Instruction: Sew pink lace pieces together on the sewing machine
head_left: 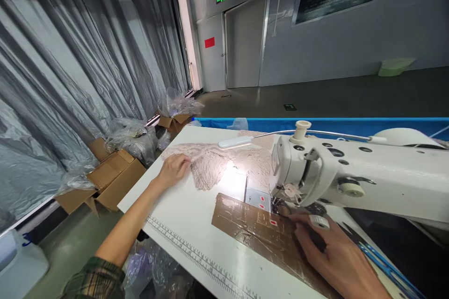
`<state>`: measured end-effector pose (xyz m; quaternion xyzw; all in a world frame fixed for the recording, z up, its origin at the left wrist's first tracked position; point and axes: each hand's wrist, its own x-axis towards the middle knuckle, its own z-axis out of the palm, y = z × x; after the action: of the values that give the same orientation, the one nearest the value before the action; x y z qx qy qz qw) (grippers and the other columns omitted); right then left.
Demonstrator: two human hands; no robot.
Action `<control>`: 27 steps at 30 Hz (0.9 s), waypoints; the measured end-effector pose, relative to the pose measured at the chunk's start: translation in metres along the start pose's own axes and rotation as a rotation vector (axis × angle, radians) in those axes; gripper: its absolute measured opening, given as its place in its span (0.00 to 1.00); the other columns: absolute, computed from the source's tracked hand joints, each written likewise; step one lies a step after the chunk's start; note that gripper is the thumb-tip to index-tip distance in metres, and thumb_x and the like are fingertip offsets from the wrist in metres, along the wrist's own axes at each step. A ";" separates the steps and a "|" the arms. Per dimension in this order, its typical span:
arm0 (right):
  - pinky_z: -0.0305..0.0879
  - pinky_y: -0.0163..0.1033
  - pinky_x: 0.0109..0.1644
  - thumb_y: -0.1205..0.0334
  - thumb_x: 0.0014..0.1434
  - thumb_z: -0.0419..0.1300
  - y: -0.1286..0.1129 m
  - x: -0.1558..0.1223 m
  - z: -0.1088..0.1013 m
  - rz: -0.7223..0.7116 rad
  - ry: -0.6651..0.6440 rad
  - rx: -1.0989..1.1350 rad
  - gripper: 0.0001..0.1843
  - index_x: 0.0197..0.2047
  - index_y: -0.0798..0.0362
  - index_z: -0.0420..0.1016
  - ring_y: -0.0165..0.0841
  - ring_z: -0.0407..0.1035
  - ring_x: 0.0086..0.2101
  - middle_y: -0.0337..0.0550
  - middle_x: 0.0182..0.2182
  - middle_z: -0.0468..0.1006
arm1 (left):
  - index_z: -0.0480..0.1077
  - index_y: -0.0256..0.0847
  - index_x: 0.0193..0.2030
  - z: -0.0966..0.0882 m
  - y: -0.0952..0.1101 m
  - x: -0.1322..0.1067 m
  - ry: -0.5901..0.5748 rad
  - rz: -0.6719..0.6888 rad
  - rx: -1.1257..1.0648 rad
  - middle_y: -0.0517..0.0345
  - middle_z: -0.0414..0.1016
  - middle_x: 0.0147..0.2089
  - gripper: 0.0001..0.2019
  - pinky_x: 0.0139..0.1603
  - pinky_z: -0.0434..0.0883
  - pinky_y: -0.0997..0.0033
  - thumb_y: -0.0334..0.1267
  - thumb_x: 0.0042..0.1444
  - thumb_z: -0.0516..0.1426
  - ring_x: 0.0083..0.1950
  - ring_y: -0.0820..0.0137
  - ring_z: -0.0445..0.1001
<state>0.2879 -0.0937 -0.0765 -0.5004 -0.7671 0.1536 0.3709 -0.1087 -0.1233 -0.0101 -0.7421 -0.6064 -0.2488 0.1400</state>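
A pale pink lace fabric [213, 161] lies spread on the white sewing table [182, 215], running under the needle of a white sewing machine [351, 173]. My left hand [173, 170] rests on the lace's left edge with the fingers curled onto the cloth. My right hand [333, 252] lies by the presser foot, fingers bent and close together near the needle; a white thimble-like cap [318, 222] sits on one finger. A brown taped cardboard patch [259, 233] covers the table under that hand.
A small white lamp [235, 142] on a thin arm lights the needle area. A printed ruler [196, 254] runs along the table's front edge. Cardboard boxes [112, 175] with plastic bags stand on the floor at left, beside grey plastic curtains [70, 65]. A blue barrier [333, 124] lies behind.
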 end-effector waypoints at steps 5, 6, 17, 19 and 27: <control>0.69 0.40 0.25 0.38 0.56 0.52 -0.034 -0.008 -0.012 0.166 -0.383 0.371 0.27 0.41 0.50 0.79 0.38 0.71 0.24 0.46 0.24 0.76 | 0.73 0.40 0.37 0.018 0.070 0.000 -0.093 0.359 -0.076 0.55 0.79 0.35 0.12 0.38 0.75 0.68 0.29 0.62 0.48 0.38 0.68 0.78; 0.70 0.40 0.24 0.35 0.56 0.50 -0.041 -0.009 -0.013 0.239 -0.542 0.486 0.32 0.46 0.52 0.78 0.38 0.72 0.24 0.47 0.26 0.78 | 0.73 0.39 0.37 0.020 0.086 -0.002 -0.089 0.470 -0.090 0.55 0.79 0.34 0.13 0.35 0.75 0.70 0.27 0.62 0.47 0.35 0.69 0.78; 0.69 0.45 0.46 0.37 0.55 0.56 -0.045 -0.018 -0.011 0.249 -0.663 0.627 0.29 0.43 0.56 0.76 0.42 0.71 0.41 0.51 0.38 0.76 | 0.65 0.29 0.55 0.034 0.190 0.003 -0.164 0.744 -0.631 0.42 0.77 0.46 0.17 0.48 0.77 0.67 0.38 0.66 0.46 0.48 0.66 0.76; 0.68 0.41 0.43 0.37 0.55 0.57 -0.045 -0.020 -0.017 0.262 -0.743 0.554 0.29 0.45 0.55 0.74 0.39 0.68 0.38 0.48 0.36 0.74 | 0.62 0.26 0.58 0.032 0.189 0.016 -0.256 0.700 -0.651 0.38 0.74 0.53 0.20 0.55 0.73 0.60 0.32 0.62 0.45 0.55 0.62 0.73; 0.46 0.30 0.24 0.34 0.55 0.58 -0.060 -0.024 -0.065 0.106 -1.339 0.848 0.29 0.31 0.57 0.67 0.21 0.49 0.22 0.34 0.22 0.59 | 0.71 0.36 0.54 0.007 0.174 0.006 -0.777 0.585 -0.969 0.50 0.77 0.40 0.22 0.45 0.73 0.68 0.40 0.52 0.57 0.40 0.65 0.75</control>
<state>0.3012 -0.1507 -0.0059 -0.1535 -0.6784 0.7182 -0.0179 0.0626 -0.1542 0.0030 -0.8896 -0.2075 -0.1598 -0.3742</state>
